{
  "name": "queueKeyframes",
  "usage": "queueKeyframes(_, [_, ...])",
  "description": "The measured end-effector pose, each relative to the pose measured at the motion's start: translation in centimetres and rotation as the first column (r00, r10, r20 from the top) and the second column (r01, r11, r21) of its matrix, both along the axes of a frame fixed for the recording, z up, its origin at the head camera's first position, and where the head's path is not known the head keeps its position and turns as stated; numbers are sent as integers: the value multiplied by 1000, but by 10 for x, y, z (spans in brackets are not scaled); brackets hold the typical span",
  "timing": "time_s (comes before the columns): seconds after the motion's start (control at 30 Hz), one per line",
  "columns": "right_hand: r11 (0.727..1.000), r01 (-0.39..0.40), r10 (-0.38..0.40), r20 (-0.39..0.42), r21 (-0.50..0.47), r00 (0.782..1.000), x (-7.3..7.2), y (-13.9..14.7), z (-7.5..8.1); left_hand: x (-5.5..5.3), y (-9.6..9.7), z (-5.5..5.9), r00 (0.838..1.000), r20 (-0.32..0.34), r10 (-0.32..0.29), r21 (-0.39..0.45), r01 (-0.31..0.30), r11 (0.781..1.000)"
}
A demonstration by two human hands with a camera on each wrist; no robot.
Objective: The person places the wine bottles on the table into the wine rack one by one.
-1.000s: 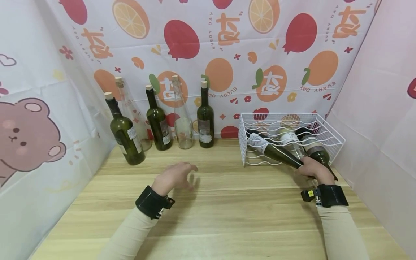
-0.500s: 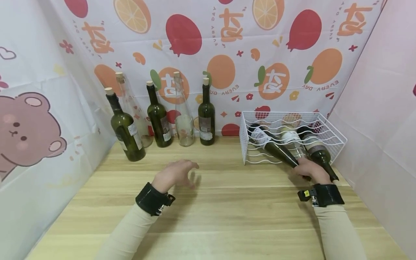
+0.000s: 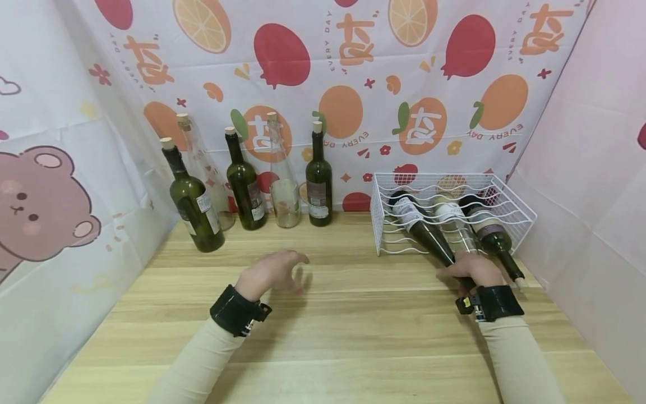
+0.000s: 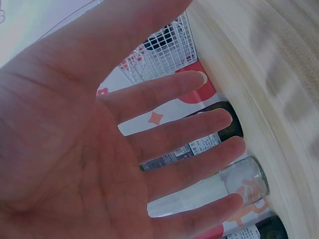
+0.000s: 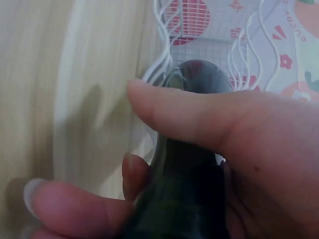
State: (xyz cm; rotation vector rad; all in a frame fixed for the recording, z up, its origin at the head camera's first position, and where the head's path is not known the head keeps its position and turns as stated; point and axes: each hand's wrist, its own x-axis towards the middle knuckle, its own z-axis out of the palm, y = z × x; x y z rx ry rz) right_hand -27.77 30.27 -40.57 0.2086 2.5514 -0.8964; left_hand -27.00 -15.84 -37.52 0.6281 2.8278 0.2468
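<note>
My right hand (image 3: 476, 270) grips the neck of a dark green wine bottle (image 3: 429, 235), whose labelled body lies in the left part of a white wire rack (image 3: 375, 219). In the right wrist view the thumb (image 5: 184, 114) crosses over the green bottle (image 5: 184, 199), with fingers curled on its other side. Beside it in the rack lie a clear glass bottle (image 3: 456, 224) and another dark green bottle (image 3: 489, 230), its corked neck out over the table. Over the table's left half, my left hand (image 3: 270, 275) holds nothing; its fingers are spread and relaxed in the left wrist view.
Several corked bottles stand along the back: a green one (image 3: 194, 210) at far left, a clear one (image 3: 222, 207) behind it, then green (image 3: 246, 193), clear (image 3: 285, 202) and green (image 3: 319, 191). Printed cloth (image 3: 373, 62) walls the wooden table (image 3: 343, 336) behind and at the sides.
My right hand has moved left, swinging the gripped bottle's neck left so the bottle lies closer to front-to-back in the rack. My left hand has stayed in place.
</note>
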Motion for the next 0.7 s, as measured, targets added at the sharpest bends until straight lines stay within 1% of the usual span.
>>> queueKeyframes(0.07, [998, -27, 27, 6, 48, 1000, -1, -2, 0, 0, 0, 0, 1000, 0, -1, 0, 1, 1000])
queueKeyframes(0.17, [997, -40, 39, 15, 70, 999, -1, -4, 0, 0, 0, 0, 1000, -1, -7, 2, 7, 1000])
queueKeyframes(0.27, [997, -43, 42, 20, 66, 999, 0, -7, 0, 0, 0, 1, 1000, -1, -13, 4, 13, 1000])
queueKeyframes(0.4, [999, -36, 35, 32, 36, 999, -1, -10, -1, 0, 1, 1, 1000, 12, -16, 6, 16, 1000])
queueKeyframes(0.5, [998, -50, 49, 30, 36, 998, -3, -14, -2, 0, 1, 0, 1000, 25, -18, 2, 18, 1000])
queueKeyframes(0.63, [988, -88, 93, -42, 123, 995, -4, -18, -4, 0, 2, 1, 999, 28, -30, -7, 30, 1000])
queueKeyframes(0.7, [984, -93, 105, -71, 152, 992, -4, -20, -5, 1, 2, 2, 999, 32, -39, -3, 39, 999])
